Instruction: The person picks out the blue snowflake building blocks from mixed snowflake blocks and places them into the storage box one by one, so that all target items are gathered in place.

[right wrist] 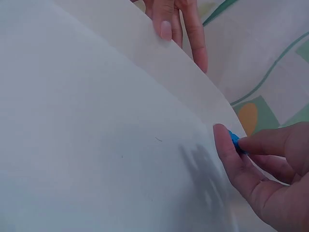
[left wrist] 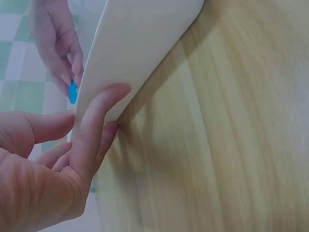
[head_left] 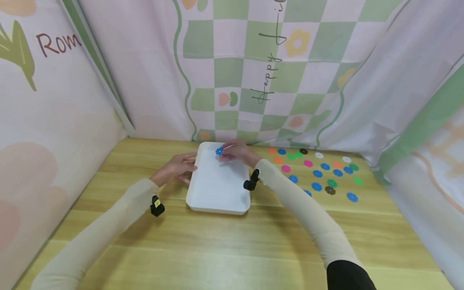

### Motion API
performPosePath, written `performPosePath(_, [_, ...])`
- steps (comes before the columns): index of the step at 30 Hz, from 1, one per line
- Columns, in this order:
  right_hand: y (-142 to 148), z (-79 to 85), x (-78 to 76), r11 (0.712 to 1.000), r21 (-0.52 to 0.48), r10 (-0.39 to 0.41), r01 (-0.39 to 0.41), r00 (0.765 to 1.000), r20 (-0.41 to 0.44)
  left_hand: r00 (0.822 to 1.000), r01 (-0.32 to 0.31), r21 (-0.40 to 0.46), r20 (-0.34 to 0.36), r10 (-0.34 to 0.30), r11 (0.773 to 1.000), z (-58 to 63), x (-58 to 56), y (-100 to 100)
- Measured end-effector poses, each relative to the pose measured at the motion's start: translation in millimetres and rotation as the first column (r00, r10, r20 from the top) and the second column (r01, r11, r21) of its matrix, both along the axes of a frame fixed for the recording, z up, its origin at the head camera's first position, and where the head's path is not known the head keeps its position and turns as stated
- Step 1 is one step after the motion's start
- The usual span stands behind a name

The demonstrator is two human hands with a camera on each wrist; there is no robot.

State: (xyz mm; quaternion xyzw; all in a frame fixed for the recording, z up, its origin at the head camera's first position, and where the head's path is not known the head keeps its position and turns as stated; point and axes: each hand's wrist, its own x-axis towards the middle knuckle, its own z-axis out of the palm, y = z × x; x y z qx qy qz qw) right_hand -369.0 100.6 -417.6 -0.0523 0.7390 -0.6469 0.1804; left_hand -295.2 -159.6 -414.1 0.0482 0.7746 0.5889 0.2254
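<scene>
A shallow white tray (head_left: 217, 189) lies on the wooden table. At its left edge my left hand (head_left: 177, 167) holds the rim, thumb at the top edge and fingers against the outer wall (left wrist: 140, 48). Over the far part of the tray, my right hand (head_left: 237, 151) pinches a small blue flower-shaped disc (head_left: 219, 151) between thumb and fingers. In the right wrist view the blue disc (right wrist: 234, 140) is mostly covered by the fingertips, and a shadow of the hand falls on the tray floor (right wrist: 96, 121).
Several flower-shaped discs lie scattered right of the tray: blue (head_left: 317, 186), pink (head_left: 286, 168), orange (head_left: 278, 160), green (head_left: 332, 183), brown (head_left: 330, 190) and white (head_left: 319, 155). A patterned curtain (head_left: 232, 72) hangs at the table's far edge.
</scene>
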Motion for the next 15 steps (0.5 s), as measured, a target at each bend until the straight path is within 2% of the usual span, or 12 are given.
performPosePath(9, [-14,-5.6,2.6,1.000,-0.008,0.008,-0.008,1.000,-0.010,1.000,0.009,0.016,0.016,-0.010,1.000,-1.7,1.6,6])
performPosePath(15, [-25,-8.7,2.1,1.000,-0.016,0.022,-0.023,0.999,-0.041,1.000,0.021,0.000,-0.001,-0.021,1.000,-0.2,1.6,11])
